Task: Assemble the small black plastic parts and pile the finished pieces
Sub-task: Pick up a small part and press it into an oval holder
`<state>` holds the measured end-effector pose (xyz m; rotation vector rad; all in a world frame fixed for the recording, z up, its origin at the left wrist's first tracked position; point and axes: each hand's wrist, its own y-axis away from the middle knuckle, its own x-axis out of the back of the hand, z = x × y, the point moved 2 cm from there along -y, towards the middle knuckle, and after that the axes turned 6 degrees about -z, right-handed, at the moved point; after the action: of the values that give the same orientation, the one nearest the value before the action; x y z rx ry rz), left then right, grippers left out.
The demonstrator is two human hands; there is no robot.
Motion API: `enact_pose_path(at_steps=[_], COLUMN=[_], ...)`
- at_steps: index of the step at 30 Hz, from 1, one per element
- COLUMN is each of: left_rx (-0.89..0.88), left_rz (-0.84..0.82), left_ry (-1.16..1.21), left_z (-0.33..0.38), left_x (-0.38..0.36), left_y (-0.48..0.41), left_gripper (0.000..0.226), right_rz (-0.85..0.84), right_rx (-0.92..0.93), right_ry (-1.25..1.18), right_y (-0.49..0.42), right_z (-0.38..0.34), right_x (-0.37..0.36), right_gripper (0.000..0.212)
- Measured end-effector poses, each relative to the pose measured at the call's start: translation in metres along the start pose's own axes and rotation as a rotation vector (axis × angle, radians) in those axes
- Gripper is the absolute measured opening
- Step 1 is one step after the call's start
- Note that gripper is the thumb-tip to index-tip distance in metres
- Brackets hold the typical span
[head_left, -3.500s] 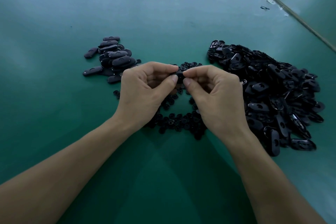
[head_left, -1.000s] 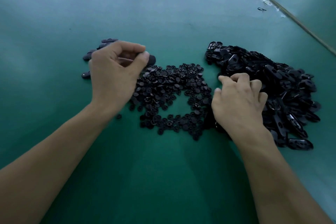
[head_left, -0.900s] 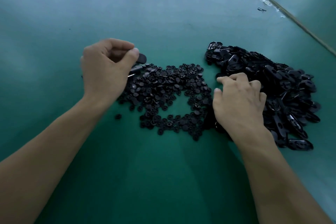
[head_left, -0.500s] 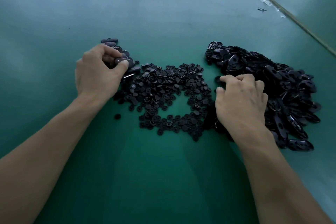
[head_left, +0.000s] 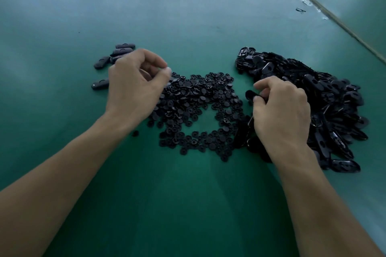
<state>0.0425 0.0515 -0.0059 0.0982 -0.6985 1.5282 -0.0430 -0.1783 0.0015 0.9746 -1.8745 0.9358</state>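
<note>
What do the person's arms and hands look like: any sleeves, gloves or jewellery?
The left hand and right hand are bare: no gloves, rings or watch show. The left forearm and right forearm are uncovered; no sleeve is in view.

The left hand (head_left: 135,87) is facing palm-down, with the fingers curling inward and the thumb tip meeting the index fingertip (motion blur is hiding whether anything is pinched). The right hand (head_left: 282,115) is pinching a black oval part (head_left: 250,95) between thumb and index finger. Both bare forearms are extending forward.
</note>
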Motion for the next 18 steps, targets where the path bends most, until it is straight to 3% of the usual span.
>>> enact_pose_path(at_steps=[5,9,12,18], left_rx=[0.034,0.163,0.231,0.261], left_rz=[-0.238,-0.398,-0.37,-0.346], left_ry=[0.277,0.437,0.555,0.693], left_z=[0.027,0.031,0.03,0.027], left_x=[-0.018,-0.026,-0.025,-0.025], left_y=[0.023,0.03,0.028,0.028], left_gripper=[0.012,0.02,0.024,0.01], right_rz=[0.024,-0.029,-0.055,-0.081], right_rx=[0.231,0.409,0.443,0.442], right_ry=[-0.348,-0.547,-0.627,-0.723], right_y=[0.001,0.008,0.012,0.017], right_z=[-0.012,-0.025,-0.029,-0.034], right_x=[-0.004,-0.011,-0.012,-0.012], right_gripper=[0.02,0.018,0.018,0.021])
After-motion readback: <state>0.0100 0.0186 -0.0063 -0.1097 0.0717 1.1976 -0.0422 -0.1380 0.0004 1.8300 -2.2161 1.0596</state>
